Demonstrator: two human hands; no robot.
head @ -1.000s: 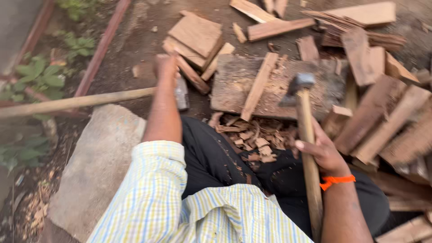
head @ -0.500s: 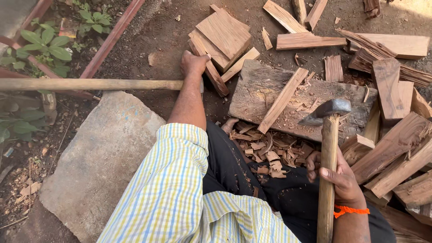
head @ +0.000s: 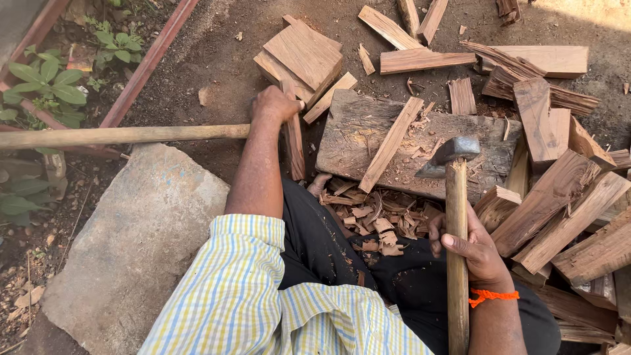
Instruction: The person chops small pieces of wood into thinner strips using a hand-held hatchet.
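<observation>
You sit on bare ground with a large flat grey stone [head: 125,250] at your near left. Ahead lies a broad, scarred chopping block [head: 368,141], and a long split strip of wood [head: 392,143] rests diagonally across it. Stacked split pieces [head: 565,204] crowd the right side, more flat boards [head: 302,56] lie at the far middle, and chips and shavings [head: 368,217] litter your lap, so much splitting looks done while uncut pieces remain.

Your right hand [head: 476,253] is closed around the wooden handle of a hatchet [head: 455,197], its metal head resting on the block's right part. Your left hand [head: 275,105] is wrapped around an upright narrow wood piece [head: 292,141] just left of the block.

No packages, labels or signs are visible.
</observation>
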